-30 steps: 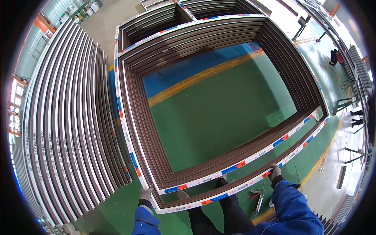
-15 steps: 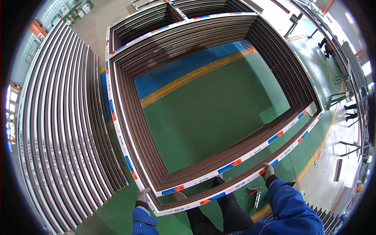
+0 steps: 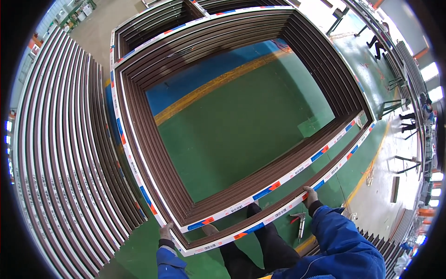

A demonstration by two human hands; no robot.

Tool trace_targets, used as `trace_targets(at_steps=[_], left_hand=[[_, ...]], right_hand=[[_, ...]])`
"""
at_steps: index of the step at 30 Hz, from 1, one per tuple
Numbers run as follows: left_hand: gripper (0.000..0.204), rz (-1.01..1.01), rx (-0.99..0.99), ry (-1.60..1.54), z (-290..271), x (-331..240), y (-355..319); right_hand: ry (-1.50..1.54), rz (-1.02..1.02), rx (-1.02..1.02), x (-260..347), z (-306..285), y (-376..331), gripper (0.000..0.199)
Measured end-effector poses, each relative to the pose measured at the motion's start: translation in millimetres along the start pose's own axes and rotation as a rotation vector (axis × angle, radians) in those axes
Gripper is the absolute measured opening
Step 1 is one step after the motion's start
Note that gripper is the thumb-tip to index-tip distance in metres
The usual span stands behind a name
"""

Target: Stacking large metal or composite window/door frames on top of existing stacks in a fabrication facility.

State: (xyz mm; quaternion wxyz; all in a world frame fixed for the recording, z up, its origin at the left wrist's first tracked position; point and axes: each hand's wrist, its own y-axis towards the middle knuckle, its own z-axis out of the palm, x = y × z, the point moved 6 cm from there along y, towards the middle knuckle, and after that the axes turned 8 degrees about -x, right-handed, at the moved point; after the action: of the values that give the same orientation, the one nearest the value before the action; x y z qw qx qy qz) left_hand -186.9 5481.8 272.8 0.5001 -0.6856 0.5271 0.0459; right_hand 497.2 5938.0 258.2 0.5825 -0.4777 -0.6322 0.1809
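Observation:
I hold a large brown window frame (image 3: 253,229) with white, blue and red film on its outer face. It lies over a tall stack of similar frames (image 3: 153,149), its near bar offset toward me beyond the stack's near side. My left hand (image 3: 166,231), gloved in grey, is closed round the near left corner. My right hand (image 3: 312,196), also gloved, grips the near bar right of its middle. My shoes and legs show partly through the gap between the near bar and the stack.
A long row of brown and white profiles (image 3: 55,153) stands on the left. A sealant gun (image 3: 301,227) lies on the green floor (image 3: 241,125) by my right arm. More stacked frames (image 3: 153,28) are behind. People (image 3: 378,42) and metal stands (image 3: 392,109) are at the far right.
The whole scene has shifted slightly left and up in the view. Both hands keep their hold on the window frame, which stays about the same relative to the stack.

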Motion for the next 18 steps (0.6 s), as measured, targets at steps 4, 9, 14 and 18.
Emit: trace_targets(at_steps=[4,9,14,18], left_hand=[[0.036,-0.032,-0.06,-0.111,0.2,19.8,13.7],[0.057,-0.014,-0.068,0.007,-20.0,21.4,19.6],[0.045,0.139,0.087,0.266,-15.7,16.4,-8.8],[0.037,0.19,0.238,0.488,-47.3,66.1,-31.0]], right_hand=[[-0.072,0.037,-0.036,-0.5,15.0,-30.6,0.029],[0.039,0.07,0.163,-15.8,29.2,-51.7,0.037],[-0.264,0.064,0.014,-14.2,-0.4,-115.8,0.027],[-0.373,0.001,0.124,-52.8,7.2,-165.8,0.016]])
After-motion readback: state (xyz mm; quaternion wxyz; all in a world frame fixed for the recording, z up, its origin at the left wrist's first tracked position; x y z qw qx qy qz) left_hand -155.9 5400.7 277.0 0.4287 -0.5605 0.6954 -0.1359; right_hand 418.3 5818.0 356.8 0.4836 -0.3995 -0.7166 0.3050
